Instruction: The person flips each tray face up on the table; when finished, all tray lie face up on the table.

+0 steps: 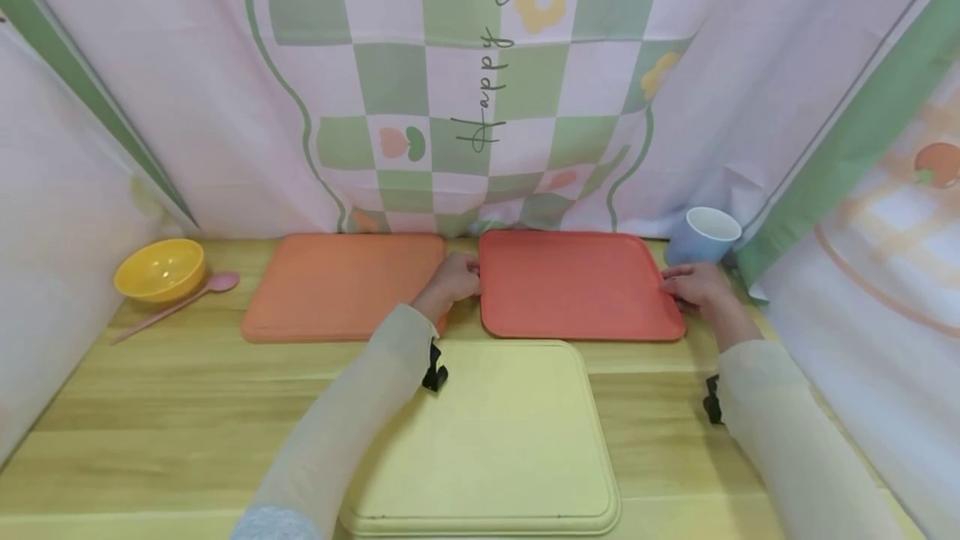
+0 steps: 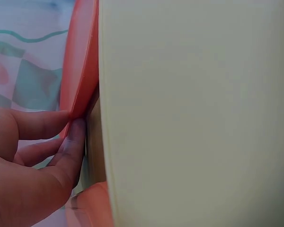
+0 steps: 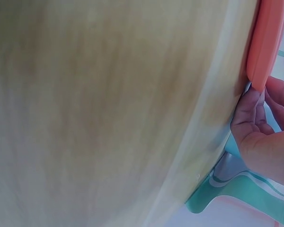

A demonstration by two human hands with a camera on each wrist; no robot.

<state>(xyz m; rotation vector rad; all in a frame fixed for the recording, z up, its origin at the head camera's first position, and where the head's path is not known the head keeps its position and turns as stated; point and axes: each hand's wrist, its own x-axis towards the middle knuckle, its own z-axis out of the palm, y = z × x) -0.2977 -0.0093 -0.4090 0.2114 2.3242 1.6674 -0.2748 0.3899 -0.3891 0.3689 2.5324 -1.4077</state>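
A red tray (image 1: pixel 577 286) lies at the back of the wooden table, right of the middle. My left hand (image 1: pixel 454 277) pinches its left edge between thumb and fingers, as the left wrist view shows close up at the red rim (image 2: pixel 80 61). On the opposite side my right hand (image 1: pixel 699 283) pinches the right edge; in the right wrist view the thumb and fingers (image 3: pixel 248 111) meet at the tray's corner. Left of it sits an orange tray (image 1: pixel 337 286), partly behind my left hand. In front lies a pale yellow tray (image 1: pixel 495 440), its left part hidden by my left sleeve.
A yellow bowl (image 1: pixel 160 271) and a pink spoon (image 1: pixel 180 305) are at the far left of the table. Just behind my right hand stands a light blue cup (image 1: pixel 697 238). A checked curtain (image 1: pixel 465 90) hangs along the table's back edge.
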